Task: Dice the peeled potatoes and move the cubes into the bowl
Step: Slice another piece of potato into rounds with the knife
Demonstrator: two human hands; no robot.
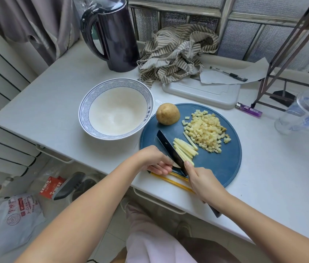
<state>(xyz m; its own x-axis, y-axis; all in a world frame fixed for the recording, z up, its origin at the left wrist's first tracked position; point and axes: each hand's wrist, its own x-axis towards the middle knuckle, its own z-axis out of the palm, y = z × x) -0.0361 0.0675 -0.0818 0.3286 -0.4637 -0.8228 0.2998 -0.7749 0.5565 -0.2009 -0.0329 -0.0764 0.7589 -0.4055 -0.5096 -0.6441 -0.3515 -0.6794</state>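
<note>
A round blue cutting board (223, 164) lies on the white table. On it sit a heap of small potato cubes (205, 130), a row of potato sticks (185, 149) and a half potato (168, 114) at the far left edge. My right hand (203, 182) grips the handle of a dark knife (170, 150), index finger along the blade. My left hand (154, 161) curls over a thin potato piece (175, 165) against the blade's left side. The white bowl (85, 107) with a blue patterned rim stands left of the board, holding no potato.
A dark kettle (115, 37) and striped cloth (176, 52) stand at the back. A white tray (203, 94) with paper and a pen (228, 74), a purple lighter (249, 110) and a clear plastic cup (305, 112) lie to the right. Yellow sticks (172, 180) lie at the table's front edge.
</note>
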